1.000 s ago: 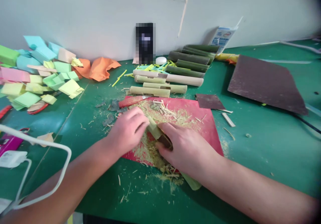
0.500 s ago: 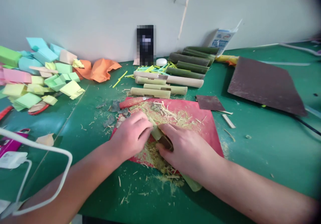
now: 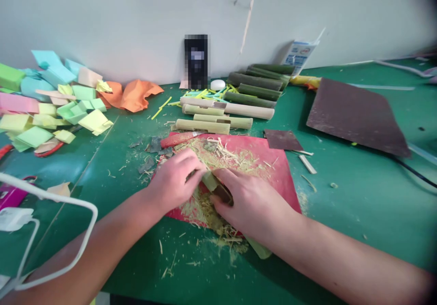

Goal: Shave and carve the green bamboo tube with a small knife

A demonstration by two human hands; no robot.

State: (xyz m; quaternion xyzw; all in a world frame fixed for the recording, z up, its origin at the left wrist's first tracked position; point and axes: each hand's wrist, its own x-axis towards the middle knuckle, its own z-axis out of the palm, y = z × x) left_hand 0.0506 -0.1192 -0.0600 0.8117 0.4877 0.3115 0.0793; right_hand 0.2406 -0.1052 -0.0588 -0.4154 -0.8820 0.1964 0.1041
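A pale green bamboo tube point(image 3: 209, 180) lies at a slant over a red sheet point(image 3: 285, 177). In its upper side is a dark brown patch that looks like a cut-out notch. My right hand point(image 3: 251, 200) grips the tube around this patch, thumb on the near side and fingers on the far side. The tube's near end sticks out below my wrist. At the far end, my left hand point(image 3: 177, 175) is closed with bent fingers against the tube; its fingertips are partly hidden. Fine shavings point(image 3: 196, 207) cover the sheet under both hands. A red-handled tool point(image 3: 180, 139) rests on the sheet's far edge.
Behind the sheet lie several notched bamboo tubes point(image 3: 205, 126) and dark green bamboo pieces point(image 3: 254, 81). Brown sheets, one large point(image 3: 358, 116) and one small point(image 3: 283, 140), are at right. Folded coloured paper point(image 3: 51, 118) is piled left. A white frame point(image 3: 68, 200) crosses my left forearm.
The whole view has shifted slightly. My left hand has moved a little along the tube's far end, while my right hand keeps its grip.
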